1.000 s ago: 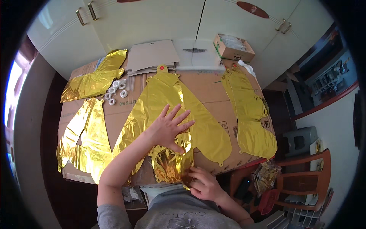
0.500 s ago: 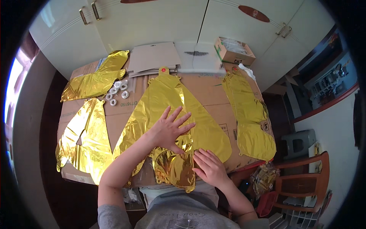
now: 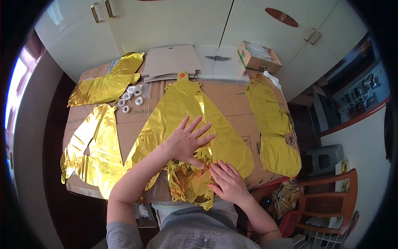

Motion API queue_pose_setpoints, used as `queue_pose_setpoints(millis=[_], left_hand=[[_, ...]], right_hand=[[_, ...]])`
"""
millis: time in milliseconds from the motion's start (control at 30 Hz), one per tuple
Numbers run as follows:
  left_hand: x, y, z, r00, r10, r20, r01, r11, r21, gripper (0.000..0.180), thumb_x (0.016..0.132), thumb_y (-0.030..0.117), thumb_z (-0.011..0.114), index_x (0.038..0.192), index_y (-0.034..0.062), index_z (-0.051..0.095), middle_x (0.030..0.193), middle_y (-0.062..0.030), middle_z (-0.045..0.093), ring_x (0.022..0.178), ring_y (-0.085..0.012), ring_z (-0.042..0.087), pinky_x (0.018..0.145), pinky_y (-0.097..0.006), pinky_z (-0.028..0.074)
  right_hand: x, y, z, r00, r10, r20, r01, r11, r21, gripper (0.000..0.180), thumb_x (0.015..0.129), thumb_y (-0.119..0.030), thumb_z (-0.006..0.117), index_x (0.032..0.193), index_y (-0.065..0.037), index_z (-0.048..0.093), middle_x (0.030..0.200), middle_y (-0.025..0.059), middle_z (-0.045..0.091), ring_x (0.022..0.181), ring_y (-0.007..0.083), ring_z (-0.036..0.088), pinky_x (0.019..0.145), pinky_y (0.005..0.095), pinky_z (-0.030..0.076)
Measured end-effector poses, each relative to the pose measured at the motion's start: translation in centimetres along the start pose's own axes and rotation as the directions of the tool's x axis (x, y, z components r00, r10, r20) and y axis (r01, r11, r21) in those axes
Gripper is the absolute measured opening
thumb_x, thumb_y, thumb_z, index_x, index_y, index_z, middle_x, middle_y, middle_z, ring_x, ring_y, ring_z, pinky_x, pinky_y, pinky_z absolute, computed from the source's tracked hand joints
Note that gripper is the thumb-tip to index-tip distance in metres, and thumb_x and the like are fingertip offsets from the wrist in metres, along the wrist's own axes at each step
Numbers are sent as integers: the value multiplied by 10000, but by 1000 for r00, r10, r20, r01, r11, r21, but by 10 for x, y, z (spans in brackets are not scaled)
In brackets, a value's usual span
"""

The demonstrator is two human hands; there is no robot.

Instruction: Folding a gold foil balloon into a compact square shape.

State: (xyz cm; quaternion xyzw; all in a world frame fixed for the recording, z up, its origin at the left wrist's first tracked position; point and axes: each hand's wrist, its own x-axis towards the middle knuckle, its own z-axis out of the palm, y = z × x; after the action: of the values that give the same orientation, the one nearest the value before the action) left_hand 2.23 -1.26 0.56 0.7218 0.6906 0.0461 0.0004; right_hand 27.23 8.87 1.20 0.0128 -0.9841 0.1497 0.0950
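A large flat gold foil balloon (image 3: 224, 124) lies in the middle of the cardboard-covered table, a small red round mark on its top tab. Across its centre my left hand (image 3: 185, 143) rests with the fingers spread. My right hand (image 3: 229, 181) lies lower and to the right, fingers stretched out along the edge of the crumpled, shiny lower part, which reaches the table's near edge. Neither hand grips anything. To the left lies a gold balloon shaped like a letter A (image 3: 101, 141). Another long gold foil balloon (image 3: 271, 133) lies at the right.
Folded gold foil (image 3: 99, 87) lies at the back left, beside several white ribbon rolls (image 3: 139, 101). Grey-brown card sheets (image 3: 172, 60), a clear plastic bag (image 3: 222, 62) and an open box (image 3: 261, 58) line the back. A wooden chair (image 3: 327, 182) stands at the right.
The view has shifted slightly, moving the back of the table a little to the right. Both hands keep nearly the same places on the balloon; the right fingers sit slightly higher.
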Motion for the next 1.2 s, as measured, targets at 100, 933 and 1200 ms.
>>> queue_pose_setpoints(millis=[100, 933, 1200], left_hand=[[0, -1, 2, 999, 10, -50, -11, 999, -32, 1117, 644, 898, 510, 1516, 218, 354, 1566, -134, 312, 1450, -447, 210, 1138, -660, 184], [3, 6, -9, 995, -37, 93, 37, 999, -2, 1203, 583, 860, 625, 1545, 225, 279, 1597, -126, 247, 1471, -445, 151, 1151, -666, 135], [2, 5, -6, 995, -44, 86, 44, 999, -8, 1204, 587, 864, 618, 1550, 231, 271, 1596, -119, 250, 1474, -432, 153, 1158, -656, 128]], right_hand=[[2, 0, -4, 1000, -3, 29, 4, 1000, -5, 503, 891, -354, 656, 1274, -33, 604, 1379, 80, 554, 1331, 274, 465, 1092, 451, 374], [41, 13, -31, 954, -67, 292, 101, 990, -103, 933, 604, -550, 804, 1328, -21, 547, 1415, 121, 514, 1397, 349, 361, 1153, 480, 289], [22, 25, -30, 942, -209, 261, 224, 974, -30, 732, 825, -488, 682, 1383, -46, 511, 1473, 102, 467, 1420, 312, 339, 1173, 488, 251]])
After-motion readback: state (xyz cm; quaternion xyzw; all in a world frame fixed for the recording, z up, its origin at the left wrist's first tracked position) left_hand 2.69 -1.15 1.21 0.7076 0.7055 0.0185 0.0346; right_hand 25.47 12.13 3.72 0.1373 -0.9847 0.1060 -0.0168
